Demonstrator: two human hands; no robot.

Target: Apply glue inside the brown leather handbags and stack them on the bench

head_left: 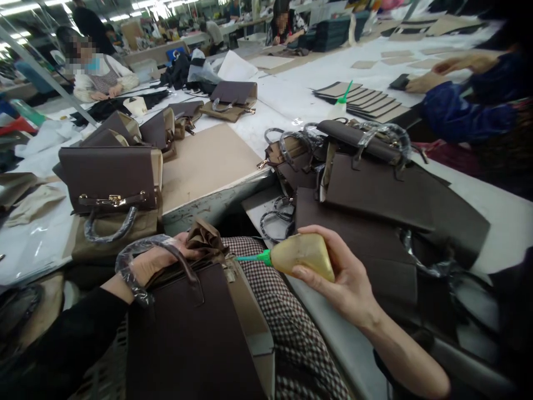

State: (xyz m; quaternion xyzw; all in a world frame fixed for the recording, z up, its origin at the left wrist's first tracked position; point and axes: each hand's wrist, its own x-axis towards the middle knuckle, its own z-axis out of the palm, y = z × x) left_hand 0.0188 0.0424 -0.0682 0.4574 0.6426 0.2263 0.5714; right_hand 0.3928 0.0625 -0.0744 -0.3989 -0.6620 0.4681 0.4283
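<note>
A dark brown handbag [179, 333] lies on my lap, its handle [187, 272] partly wrapped in clear film. My left hand [166, 258] passes under that handle at the bag's mouth and is closed on the bunched olive-brown lining [206, 236]; its fingertips are partly hidden. In my right hand [347, 278] is a yellowish squeeze bottle [302, 256], fingers wrapped round it. The bottle is tipped sideways, and its thin tip on a green cap [265, 256] points left, close to the bag's top edge. Whether the tip touches the edge I cannot tell.
Finished-looking brown bags stand at left [108, 175] and pile up at right [375, 189]. A beige board [212, 161] covers the table's near part. Another green-tipped bottle [339, 105] stands by layered panels [366, 100]. At right, a co-worker's blue sleeves [462, 114] reach over the table.
</note>
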